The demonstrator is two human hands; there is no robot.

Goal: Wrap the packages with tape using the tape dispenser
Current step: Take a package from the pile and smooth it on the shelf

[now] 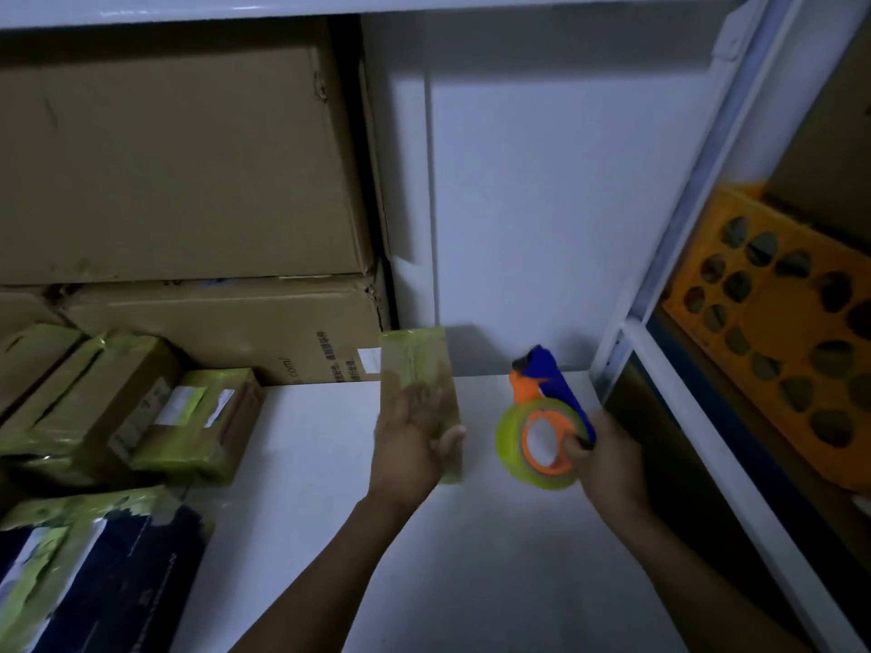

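In the middle of the frame, the left hand (414,440) lies flat on a small taped package (417,365) on the white worktop (306,440), fingers straight. Just to its right, the right hand (608,464) grips the blue and orange tape dispenser (542,412). More taped packages (118,407) sit at the lower left.

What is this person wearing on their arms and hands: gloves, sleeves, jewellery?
Nothing that shows. The left hand and right hand are gloveless, and the left forearm and right forearm are uncovered down to the frame's bottom edge: no sleeve, watch or wristband. The picture is dim and blurred, so a thin ring cannot be ruled out.
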